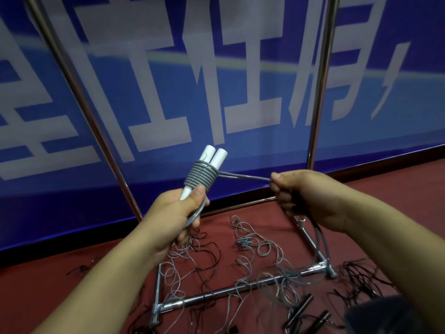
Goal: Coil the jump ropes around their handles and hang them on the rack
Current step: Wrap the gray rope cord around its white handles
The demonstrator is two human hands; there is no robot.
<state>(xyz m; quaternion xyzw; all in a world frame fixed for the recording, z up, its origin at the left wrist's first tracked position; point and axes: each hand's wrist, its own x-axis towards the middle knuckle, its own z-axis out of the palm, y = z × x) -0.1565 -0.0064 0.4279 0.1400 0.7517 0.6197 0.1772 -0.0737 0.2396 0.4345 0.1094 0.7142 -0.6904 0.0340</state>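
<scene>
My left hand grips the lower ends of two white handles held side by side and tilted up to the right. Several turns of grey rope are coiled tightly round them. From the coil a doubled strand of the rope runs taut to the right into my right hand, which grips it in a fist. The slack hangs from that fist down to the floor. The chrome rack stands right behind my hands, its uprights rising out of view.
Loose grey and black ropes lie tangled on the red floor over the rack's base bars. Black handles lie at the lower right. A blue banner with white lettering fills the wall behind.
</scene>
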